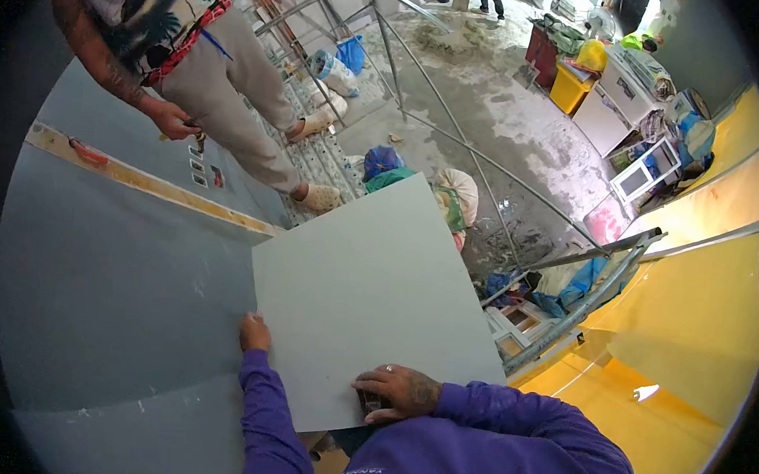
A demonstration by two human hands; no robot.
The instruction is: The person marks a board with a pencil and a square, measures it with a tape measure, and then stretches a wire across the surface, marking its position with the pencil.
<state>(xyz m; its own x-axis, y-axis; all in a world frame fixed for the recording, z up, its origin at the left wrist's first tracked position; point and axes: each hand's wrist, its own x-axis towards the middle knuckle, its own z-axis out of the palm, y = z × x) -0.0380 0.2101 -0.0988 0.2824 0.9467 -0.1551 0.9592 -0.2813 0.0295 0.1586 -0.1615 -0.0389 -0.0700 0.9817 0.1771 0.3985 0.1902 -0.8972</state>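
On panel (368, 280), left hand (255, 332) clasps, right hand (398, 393) flat.

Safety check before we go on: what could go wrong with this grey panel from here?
1. The grey panel is steadied only by the left hand at its edge and the right hand laid flat on it. No firm grip shows, so it could slip.
2. Its far corner juts out over the littered ground below the scaffold. A dropped panel would likely fall there.
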